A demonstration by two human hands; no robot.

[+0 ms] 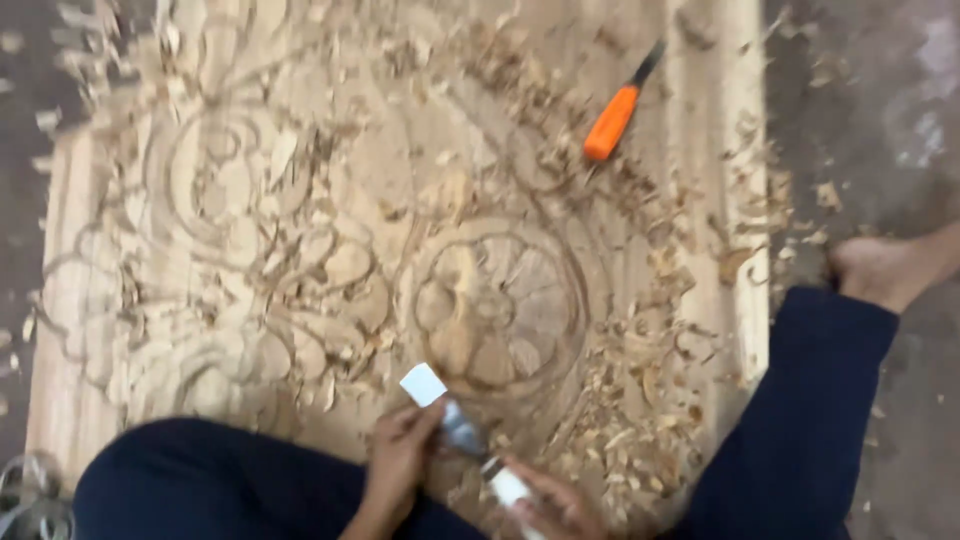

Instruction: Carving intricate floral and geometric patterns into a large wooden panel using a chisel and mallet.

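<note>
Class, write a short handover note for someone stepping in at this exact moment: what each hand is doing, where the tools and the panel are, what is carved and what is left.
Left hand: grips a white-handled chisel, handle end pointing up, over the near edge of the wood panel.
Right hand: holds a second white-handled tool, close against the first.
Orange-handled tool: lies unused at the panel's far right.
Done: round flower medallion and scrollwork roughly cut; wood shavings cover the surface.
Left: how much carving remains cannot be told in this blurred view; shavings are not cleared.
</note>
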